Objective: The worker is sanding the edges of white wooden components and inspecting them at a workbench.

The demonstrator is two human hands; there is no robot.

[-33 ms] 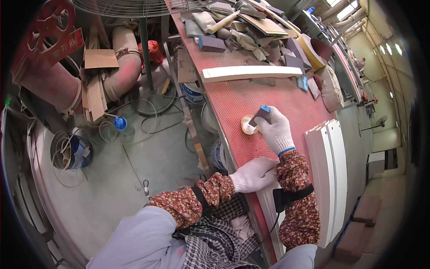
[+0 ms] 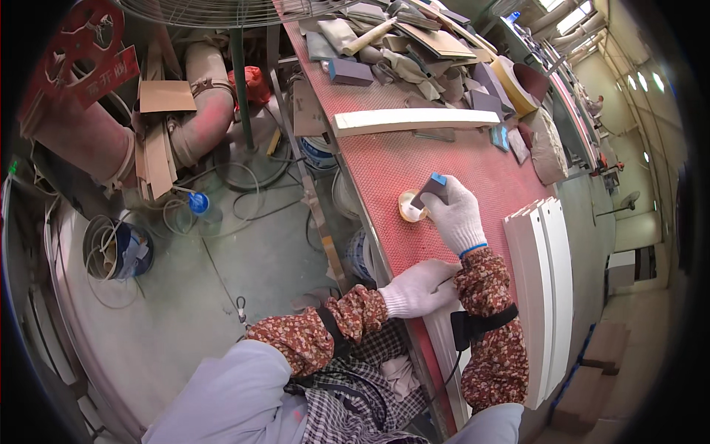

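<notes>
- Floor (image 2: 229,288): grey, takes up much of the L side; thin hoses lie coiled on it.
- Bench (image 2: 392,166): long, w/ red textured top, runs from far end down to the person's lap; work is at its near end.
- White boards (image 2: 543,296): long pcs side by side along bench's R side, small dark holes nr. their far ends.
- Scrap heap (image 2: 414,55): sheets, pads & rolls in grey, tan & purple, piled at bench's far end.
- White strip (image 2: 414,120): lies crosswise on bench, just this side of the heap, well apart from both hands.
- Long white pc. (image 2: 440,337): at bench's near edge, under the L hand, partly hidden by R forearm.
- Bucket (image 2: 133,248): blue, on floor, far L, w/ tubing in it.
- R hand (image 2: 452,214): white knit glove, blue cuff edge; thumb & fingers pinching the block, over bench just beside cup.
- L hand (image 2: 421,290): white glove too, on the long pc.; fingertips partly hidden behind R sleeve, so can't tell if it grips or just rests.
- Cup (image 2: 406,209): small, round, tan-yellow rim, white stuff inside, sits on bench L of R hand.
- Block (image 2: 431,194): grey w/ blue end, held tilted, blue end up, lower end at cup's rim; can't tell if touching.
</notes>
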